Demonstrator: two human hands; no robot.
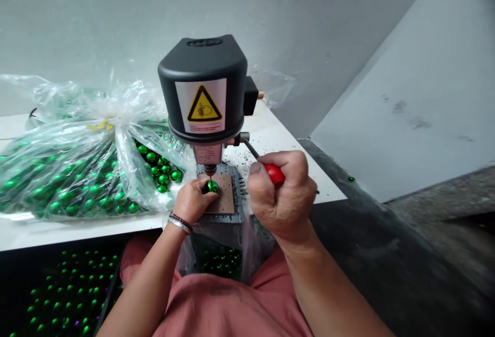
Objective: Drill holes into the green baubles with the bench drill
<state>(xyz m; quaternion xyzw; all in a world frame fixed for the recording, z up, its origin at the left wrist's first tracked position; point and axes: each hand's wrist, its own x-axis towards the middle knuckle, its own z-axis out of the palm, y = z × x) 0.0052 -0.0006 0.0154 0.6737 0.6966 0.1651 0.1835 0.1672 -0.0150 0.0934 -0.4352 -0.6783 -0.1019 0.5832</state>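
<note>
A shiny green ball is pinched between the thumb and fingers of my left hand. It sits on a brown board on the base of a small drill press, right under the chuck. The thin bit seems to meet the top of the ball, though I cannot tell whether it has entered. My right hand is wrapped round the red knob of the press's feed lever.
A tied clear plastic bag full of green balls covers the table's left side. Dark shavings litter the white table. More balls lie in an open bag at my lap and a dark tray lower left. One ball is on the floor.
</note>
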